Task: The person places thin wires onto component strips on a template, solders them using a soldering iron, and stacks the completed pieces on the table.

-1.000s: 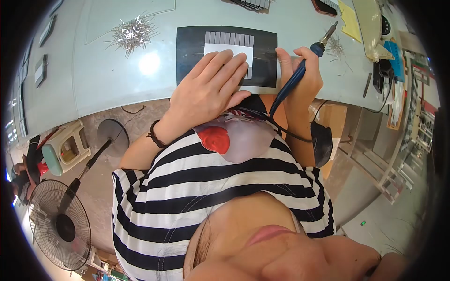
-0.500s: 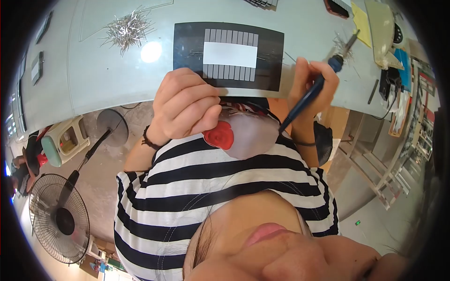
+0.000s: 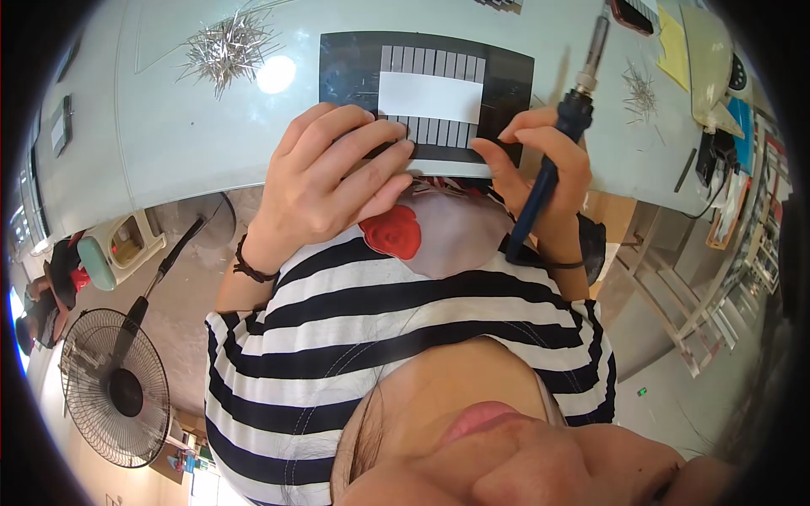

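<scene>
A dark rectangular plate (image 3: 513, 80) lies near the table's front edge. On it sit two rows of narrow grey strips (image 3: 433, 61) with a white band (image 3: 430, 96) between them. My left hand (image 3: 325, 173) rests over the plate's lower left, fingers slightly bent and apart, fingertips by the lower row's left end. In my right hand (image 3: 553, 173) a blue-handled soldering iron (image 3: 548, 181) is held, its metal tip pointing up and away from the plate. The right thumb is at the lower row's right end. What lies under the left fingers is hidden.
A pile of thin metal pieces (image 3: 228, 52) lies at the left of the table (image 3: 186, 160), and a smaller scatter (image 3: 639, 94) at the right. A phone (image 3: 631, 17), yellow paper (image 3: 672, 49) and a black stick (image 3: 685, 170) are at the right. A fan (image 3: 118, 388) stands lower left.
My left hand has loosened from a pinch and spread over the plate's lower left. My right hand has moved left to the strips, turning the iron more upright. The plate appears slightly farther right.
</scene>
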A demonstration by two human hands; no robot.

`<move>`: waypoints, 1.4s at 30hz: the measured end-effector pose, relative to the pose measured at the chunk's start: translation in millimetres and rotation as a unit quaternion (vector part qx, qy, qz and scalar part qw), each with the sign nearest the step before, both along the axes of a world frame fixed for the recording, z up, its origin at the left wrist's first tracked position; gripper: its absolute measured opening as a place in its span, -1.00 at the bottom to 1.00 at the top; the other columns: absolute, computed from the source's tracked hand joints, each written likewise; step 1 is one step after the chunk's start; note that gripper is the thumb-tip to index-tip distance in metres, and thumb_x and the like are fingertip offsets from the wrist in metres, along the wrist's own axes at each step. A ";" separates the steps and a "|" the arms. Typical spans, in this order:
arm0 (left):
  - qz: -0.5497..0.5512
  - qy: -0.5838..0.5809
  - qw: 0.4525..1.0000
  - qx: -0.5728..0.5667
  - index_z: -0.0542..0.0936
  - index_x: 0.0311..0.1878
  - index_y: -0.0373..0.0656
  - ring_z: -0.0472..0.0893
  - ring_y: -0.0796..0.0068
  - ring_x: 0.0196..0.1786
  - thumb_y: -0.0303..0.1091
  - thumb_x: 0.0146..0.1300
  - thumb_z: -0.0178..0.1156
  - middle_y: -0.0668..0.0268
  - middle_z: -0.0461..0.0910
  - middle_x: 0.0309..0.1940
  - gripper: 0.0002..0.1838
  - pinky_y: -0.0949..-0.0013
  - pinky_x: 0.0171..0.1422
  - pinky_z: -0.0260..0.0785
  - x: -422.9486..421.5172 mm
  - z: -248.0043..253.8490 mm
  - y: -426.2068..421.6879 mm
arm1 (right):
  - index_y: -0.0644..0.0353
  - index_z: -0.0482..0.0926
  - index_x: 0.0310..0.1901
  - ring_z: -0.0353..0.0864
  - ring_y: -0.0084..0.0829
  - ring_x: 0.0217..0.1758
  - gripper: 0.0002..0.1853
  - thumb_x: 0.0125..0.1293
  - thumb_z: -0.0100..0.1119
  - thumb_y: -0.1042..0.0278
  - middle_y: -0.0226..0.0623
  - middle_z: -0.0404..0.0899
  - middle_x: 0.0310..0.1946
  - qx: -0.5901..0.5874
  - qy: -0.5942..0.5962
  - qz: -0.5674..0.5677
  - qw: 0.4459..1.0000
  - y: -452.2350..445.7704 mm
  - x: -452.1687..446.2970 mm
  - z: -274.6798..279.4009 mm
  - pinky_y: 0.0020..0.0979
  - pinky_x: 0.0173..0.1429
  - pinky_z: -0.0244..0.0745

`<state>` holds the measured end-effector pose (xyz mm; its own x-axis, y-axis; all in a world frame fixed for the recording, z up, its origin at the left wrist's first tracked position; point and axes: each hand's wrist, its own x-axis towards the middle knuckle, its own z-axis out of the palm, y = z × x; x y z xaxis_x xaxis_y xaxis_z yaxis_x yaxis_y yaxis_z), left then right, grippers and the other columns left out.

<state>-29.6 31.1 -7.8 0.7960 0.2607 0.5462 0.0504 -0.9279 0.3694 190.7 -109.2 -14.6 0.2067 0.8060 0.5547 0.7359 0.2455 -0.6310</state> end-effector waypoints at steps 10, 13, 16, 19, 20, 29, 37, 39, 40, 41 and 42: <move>-0.007 -0.019 1.000 -0.016 0.74 -0.18 -0.17 0.62 0.26 -0.02 -0.24 0.09 0.46 0.31 0.69 -0.11 -0.73 0.24 0.06 0.53 1.0 -4.7 0.3 | 0.20 0.45 0.01 0.56 -0.36 -0.38 -0.43 0.03 0.63 0.61 -0.21 0.61 -0.36 -0.013 -0.086 0.021 0.996 8.3 -0.2 3.4 -0.42 -0.26 0.45; -0.004 -0.021 1.000 -0.007 0.74 -0.20 -0.17 0.62 0.27 -0.03 -0.25 0.08 0.47 0.32 0.69 -0.13 -0.74 0.25 0.06 0.53 2.5 -5.8 -0.5 | 0.21 0.42 0.03 0.56 -0.37 -0.38 -0.43 0.08 0.60 0.63 -0.19 0.60 -0.36 -0.011 -0.067 0.008 0.998 4.6 0.0 2.9 -0.42 -0.26 0.46; -0.002 -0.028 1.000 0.001 0.74 -0.26 -0.17 0.63 0.27 -0.07 -0.27 0.07 0.47 0.32 0.70 -0.19 -0.78 0.27 0.02 0.53 3.8 -7.0 -2.1 | 0.21 0.38 0.05 0.56 -0.38 -0.39 -0.43 0.11 0.57 0.66 -0.17 0.58 -0.37 -0.007 -0.065 0.001 0.998 2.6 2.4 6.7 -0.42 -0.26 0.47; -0.004 -0.043 0.999 0.005 0.73 -0.34 -0.20 0.64 0.27 -0.14 -0.31 0.04 0.48 0.31 0.70 -0.26 -0.81 0.28 -0.05 0.53 0.8 -10.0 -2.8 | 0.21 0.36 0.06 0.54 -0.39 -0.40 -0.43 0.13 0.54 0.69 -0.16 0.57 -0.37 0.000 -0.049 -0.003 0.999 -0.1 3.8 5.8 -0.42 -0.27 0.47; -0.013 -0.050 0.999 -0.002 0.74 -0.33 -0.20 0.64 0.25 -0.16 -0.36 0.03 0.49 0.29 0.71 -0.25 -0.83 0.25 -0.09 0.54 -0.4 -11.1 -2.8 | 0.21 0.36 0.06 0.54 -0.39 -0.40 -0.43 0.13 0.54 0.69 -0.16 0.57 -0.37 0.001 -0.045 -0.004 0.999 -0.3 3.9 4.0 -0.42 -0.27 0.47; -0.013 -0.069 0.998 -0.005 0.74 -0.35 -0.21 0.63 0.23 -0.20 -0.42 -0.03 0.52 0.28 0.72 -0.27 -0.83 0.23 -0.16 0.55 1.1 -14.4 -4.8 | 0.22 0.43 -0.08 0.56 -0.27 -0.43 -0.49 0.05 0.61 0.61 -0.18 0.61 -0.42 0.043 -0.015 -0.022 0.999 -1.9 6.2 2.3 -0.36 -0.33 0.44; 0.002 -0.078 0.997 0.019 0.73 -0.34 -0.13 0.63 0.30 -0.20 -0.31 0.02 0.49 0.35 0.70 -0.26 -0.83 0.28 -0.08 0.52 4.7 -11.9 -4.6 | 0.20 0.40 -0.02 0.56 -0.28 -0.45 -0.46 0.07 0.59 0.64 -0.18 0.60 -0.41 0.045 -0.033 -0.022 0.998 -1.1 5.7 3.9 -0.36 -0.34 0.44; 0.014 -0.044 0.998 0.032 0.77 -0.26 -0.04 0.62 0.35 -0.16 -0.22 0.07 0.46 0.40 0.70 -0.20 -0.81 0.29 -0.01 0.49 4.2 -8.9 -5.0 | 0.20 0.40 -0.02 0.56 -0.28 -0.44 -0.46 0.07 0.58 0.64 -0.18 0.60 -0.40 0.039 -0.034 -0.017 0.998 -1.2 4.8 7.3 -0.36 -0.34 0.44; 0.016 -0.045 0.998 0.032 0.77 -0.26 -0.04 0.62 0.35 -0.16 -0.22 0.07 0.46 0.40 0.70 -0.20 -0.81 0.29 -0.01 0.49 4.2 -7.4 -5.1 | 0.20 0.40 -0.02 0.56 -0.29 -0.44 -0.46 0.08 0.58 0.65 -0.18 0.59 -0.40 0.032 -0.033 -0.015 0.999 -0.7 4.4 8.3 -0.37 -0.34 0.43; 0.020 -0.032 0.999 0.034 0.78 -0.23 -0.02 0.61 0.36 -0.15 -0.19 0.08 0.45 0.42 0.70 -0.19 -0.79 0.29 0.01 0.48 5.0 -5.9 -5.4 | 0.20 0.40 -0.02 0.56 -0.29 -0.44 -0.46 0.08 0.58 0.65 -0.18 0.59 -0.40 0.033 -0.034 -0.014 0.999 -0.4 4.6 8.4 -0.37 -0.34 0.43; 0.023 -0.019 0.999 0.036 0.78 -0.21 0.00 0.61 0.38 -0.14 -0.16 0.09 0.44 0.44 0.70 -0.17 -0.78 0.29 0.03 0.46 5.1 -5.0 -5.6 | 0.20 0.40 -0.02 0.56 -0.29 -0.44 -0.46 0.09 0.57 0.65 -0.18 0.59 -0.40 0.032 -0.034 -0.016 0.999 -0.3 4.1 7.9 -0.37 -0.34 0.43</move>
